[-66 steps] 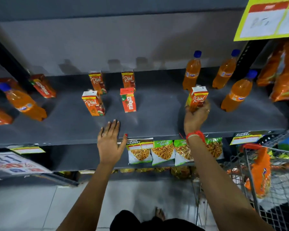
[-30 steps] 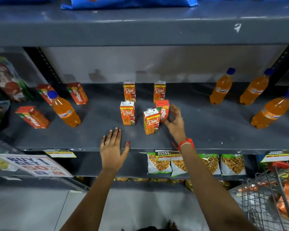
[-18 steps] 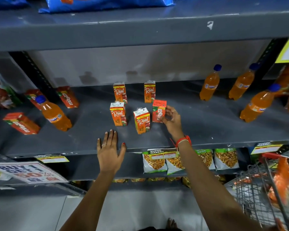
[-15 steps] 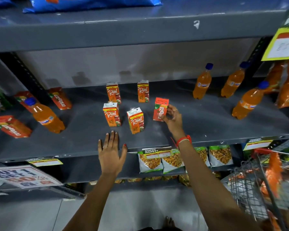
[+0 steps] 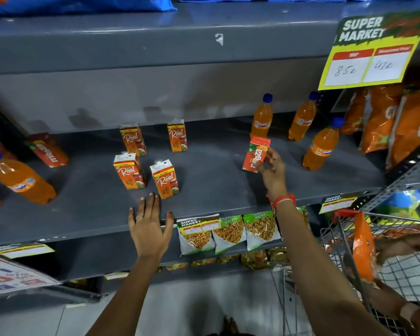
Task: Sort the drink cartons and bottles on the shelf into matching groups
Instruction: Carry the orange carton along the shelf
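My right hand (image 5: 272, 169) grips a red Maaza carton (image 5: 256, 154) upright, right of centre on the grey shelf (image 5: 216, 190), just in front of three orange Fanta bottles (image 5: 321, 145). Several orange Real cartons (image 5: 166, 179) stand grouped at the shelf's middle. My left hand (image 5: 149, 226) lies flat and open on the shelf's front edge, below that group. At the far left stands another Fanta bottle (image 5: 22, 181), with a second Maaza carton (image 5: 50, 151) behind it.
A yellow price sign (image 5: 371, 52) hangs from the upper shelf at right, above orange snack bags (image 5: 403, 122). Snack packets (image 5: 228, 232) line the shelf below. A wire trolley (image 5: 386, 258) stands at the lower right, with another person's hands on an orange bag.
My right hand set a Real carton down with the other Real cartons, took the Maaza carton from beside them and carried it right toward the bottles. My left hand stayed put.
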### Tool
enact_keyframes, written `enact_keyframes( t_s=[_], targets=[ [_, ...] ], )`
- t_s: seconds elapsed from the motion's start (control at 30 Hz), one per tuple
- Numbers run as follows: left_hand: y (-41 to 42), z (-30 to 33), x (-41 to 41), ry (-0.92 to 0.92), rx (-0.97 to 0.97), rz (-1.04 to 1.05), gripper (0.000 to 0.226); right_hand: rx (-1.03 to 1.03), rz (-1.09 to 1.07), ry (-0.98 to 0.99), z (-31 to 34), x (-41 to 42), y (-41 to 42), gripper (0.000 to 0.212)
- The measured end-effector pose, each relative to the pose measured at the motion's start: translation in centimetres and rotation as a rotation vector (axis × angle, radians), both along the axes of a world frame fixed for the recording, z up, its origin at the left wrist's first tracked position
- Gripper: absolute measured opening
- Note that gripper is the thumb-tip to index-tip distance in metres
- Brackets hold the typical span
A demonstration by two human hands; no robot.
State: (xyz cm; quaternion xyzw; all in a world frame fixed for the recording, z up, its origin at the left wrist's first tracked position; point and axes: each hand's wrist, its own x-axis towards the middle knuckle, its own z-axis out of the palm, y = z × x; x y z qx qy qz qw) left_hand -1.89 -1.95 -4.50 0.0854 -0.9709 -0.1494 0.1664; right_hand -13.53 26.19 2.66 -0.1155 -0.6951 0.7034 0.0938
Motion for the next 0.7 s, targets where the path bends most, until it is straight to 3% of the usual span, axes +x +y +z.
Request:
enact_keyframes(
  t_s=[0.3, 0.7],
  targets=[
    [-1.2, 0.5, 0.4, 0.007, -0.021, -0.009, 0.061, -0.007, 0.105, 0.055, -0.5, 3.6, -1.5, 0.045],
    [-15.5, 1.4, 3.9, -0.089, -0.033, 0.096, 0.076, -0.063, 0.464, 0.060, -0.4, 10.5, -19.6, 0.049]
  ],
)
